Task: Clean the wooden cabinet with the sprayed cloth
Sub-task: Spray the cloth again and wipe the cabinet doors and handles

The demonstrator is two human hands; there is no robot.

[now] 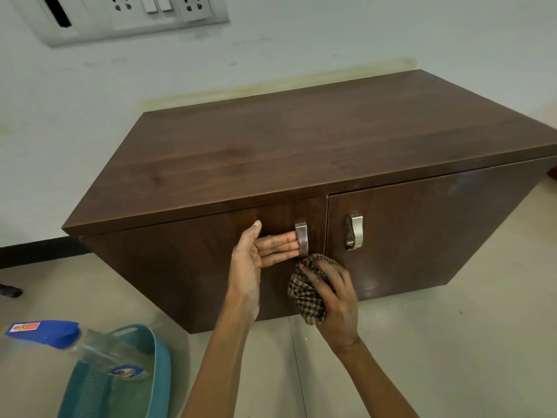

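A low dark wooden cabinet (301, 146) stands against the wall, with two doors and a metal handle on each. My left hand (256, 251) reaches to the left door's handle (302, 238); its fingers slip behind the handle and their tips are hidden. My right hand (334, 300) grips a bunched brown checked cloth (304, 294) and holds it against the left door just below that handle. The right door's handle (355, 232) is untouched.
A spray bottle (54, 334) with a blue head lies across a teal basket (132, 375) on the tiled floor at the lower left. A switch and socket panel (129, 13) is on the wall above. Floor stretches to the right of my arms.
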